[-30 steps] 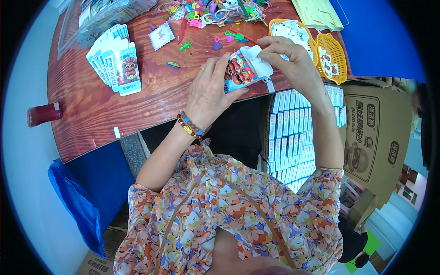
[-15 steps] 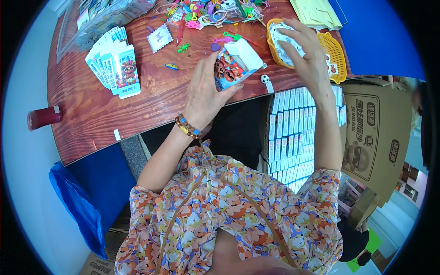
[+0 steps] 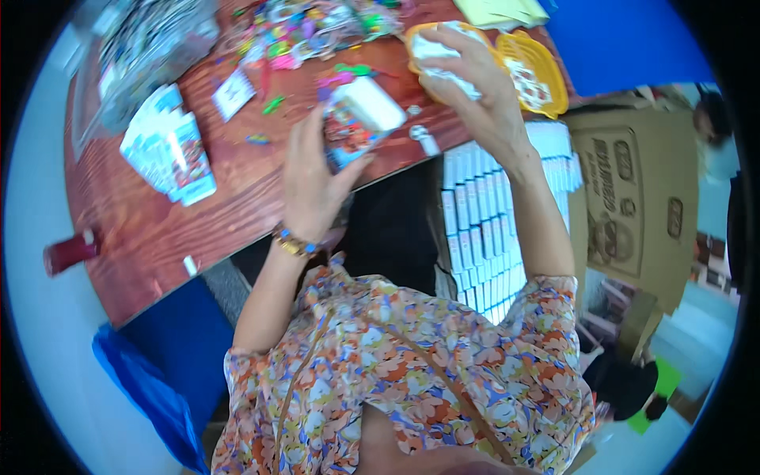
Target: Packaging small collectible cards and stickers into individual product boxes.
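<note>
My left hand [image 3: 310,184] is wrapped round a small printed card box [image 3: 348,134]. The box has a white flap standing up at its top and leans over the table near its front edge. My right hand [image 3: 480,99] hangs over a yellow basket [image 3: 412,41] of white flat pieces [image 3: 445,57], its fingers apart and nothing visible between them. Whether the fingertips touch the pieces I cannot tell, as the picture is blurred. Beside this hand, a second yellow basket [image 3: 564,93] carries white pieces with brown prints.
Flat printed cartons [image 3: 162,150] lie fanned at the left, near a clear bin [image 3: 170,59] of packets. Colourful small toys [image 3: 317,32] are heaped at the back. A tray of upright boxes [image 3: 483,229] and a brown carton [image 3: 633,210] stand right. A dark red cylinder [image 3: 71,252] sits at the left edge.
The whole view has shifted and tilted, with the table's left side lower now. My left hand still grips the box, and my right hand stays over the basket with its fingers apart.
</note>
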{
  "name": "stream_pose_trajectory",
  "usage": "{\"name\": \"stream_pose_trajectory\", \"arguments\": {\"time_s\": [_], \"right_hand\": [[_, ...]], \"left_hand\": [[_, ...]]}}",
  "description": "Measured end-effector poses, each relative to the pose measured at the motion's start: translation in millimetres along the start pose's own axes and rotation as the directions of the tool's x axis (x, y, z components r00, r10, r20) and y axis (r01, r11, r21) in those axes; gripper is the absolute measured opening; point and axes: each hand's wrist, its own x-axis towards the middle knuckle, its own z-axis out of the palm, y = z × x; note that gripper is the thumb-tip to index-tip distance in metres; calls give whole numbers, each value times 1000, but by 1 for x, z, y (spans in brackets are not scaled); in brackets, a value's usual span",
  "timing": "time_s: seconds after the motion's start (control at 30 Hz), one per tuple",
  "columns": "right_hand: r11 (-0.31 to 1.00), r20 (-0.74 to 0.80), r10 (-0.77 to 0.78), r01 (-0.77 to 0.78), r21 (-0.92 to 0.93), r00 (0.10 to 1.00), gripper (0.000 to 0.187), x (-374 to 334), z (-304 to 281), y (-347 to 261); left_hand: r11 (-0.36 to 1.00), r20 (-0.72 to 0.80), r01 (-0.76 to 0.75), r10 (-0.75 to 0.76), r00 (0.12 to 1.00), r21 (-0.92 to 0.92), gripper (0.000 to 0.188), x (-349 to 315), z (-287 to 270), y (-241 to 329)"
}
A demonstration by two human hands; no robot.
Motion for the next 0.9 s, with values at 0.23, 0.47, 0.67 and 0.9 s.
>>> {"name": "stream_pose_trajectory", "arguments": {"time_s": [0.23, 0.47, 0.67, 0.9], "right_hand": [[659, -127, 719, -729, -186, 683, 29, -50, -84, 134], [506, 36, 851, -799, -325, 524, 22, -45, -58, 161], [535, 64, 841, -843, 49, 537, 22, -56, -66, 184], [714, -71, 699, -700, 8, 712, 17, -57, -98, 148]], "left_hand": [[981, 69, 133, -125, 990, -140, 79, -11, -7, -8], [992, 88, 86, -78, 993, -89, 82, -15, -4, 2], [989, 84, 108, -100, 991, -104, 83, -18, -7, -5], [993, 102, 63, -53, 993, -97, 83, -8, -4, 8]]}}
